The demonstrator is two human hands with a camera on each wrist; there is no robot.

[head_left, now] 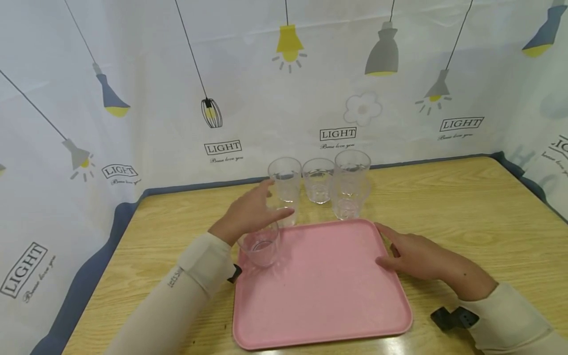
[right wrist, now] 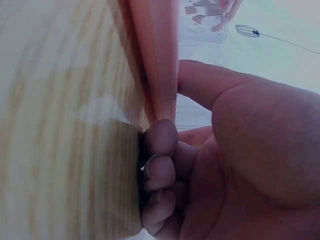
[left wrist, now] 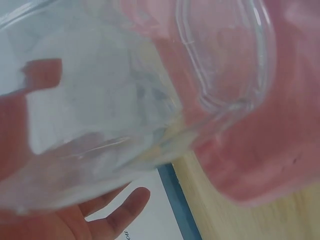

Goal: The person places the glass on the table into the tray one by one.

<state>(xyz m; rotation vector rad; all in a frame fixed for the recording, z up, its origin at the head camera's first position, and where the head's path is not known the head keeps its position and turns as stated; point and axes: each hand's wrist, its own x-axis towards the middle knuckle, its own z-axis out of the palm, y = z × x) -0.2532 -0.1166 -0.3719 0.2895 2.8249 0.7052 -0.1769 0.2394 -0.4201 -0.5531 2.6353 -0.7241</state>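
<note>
- Wears a cream left sleeve (head_left: pixel 159 313) with small dark lettering (head_left: pixel 175 277)
- Wears a matching cream right sleeve (head_left: pixel 512 318), creased
- Bears a small black left fitting (head_left: pixel 235 273) and an angular black right fitting (head_left: pixel 454 318)

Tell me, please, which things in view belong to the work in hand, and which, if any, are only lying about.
Likely in the job:
tray, its edge held by the right grip
near cup, close to the left grip
back cups, beyond the tray

Probably just setting, not loose items:
table
cloth
</note>
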